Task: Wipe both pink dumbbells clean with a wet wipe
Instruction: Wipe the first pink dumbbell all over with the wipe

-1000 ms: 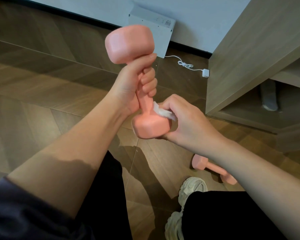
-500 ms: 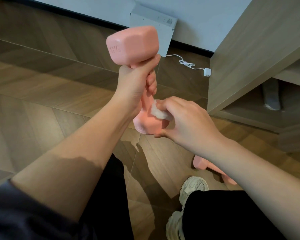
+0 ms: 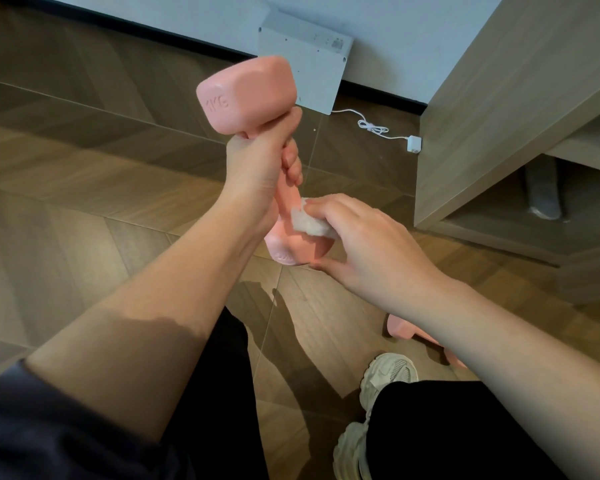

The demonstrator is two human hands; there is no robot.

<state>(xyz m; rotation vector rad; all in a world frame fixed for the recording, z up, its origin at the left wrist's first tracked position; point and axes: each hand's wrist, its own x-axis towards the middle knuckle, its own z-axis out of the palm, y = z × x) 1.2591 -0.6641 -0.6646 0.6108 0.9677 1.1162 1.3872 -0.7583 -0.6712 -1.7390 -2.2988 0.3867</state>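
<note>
My left hand (image 3: 260, 168) grips the handle of a pink dumbbell (image 3: 246, 93), held nearly upright over the floor; its top head reads "1KG". My right hand (image 3: 368, 247) pinches a crumpled white wet wipe (image 3: 307, 221) against the top of the lower head, thumb under that head. A second pink dumbbell (image 3: 400, 329) lies on the floor beneath my right forearm, mostly hidden by it.
The floor is wood herringbone (image 3: 84, 188). A white flat device (image 3: 305, 74) leans on the wall, with a white cable and plug (image 3: 413, 143) beside it. A wooden cabinet (image 3: 499, 109) stands at the right. My pale sneakers (image 3: 385, 379) are at the bottom.
The dumbbell has turned in my left hand, so the "1KG" face of the top head now shows. My right hand has slid the wipe up over the lower head towards the handle.
</note>
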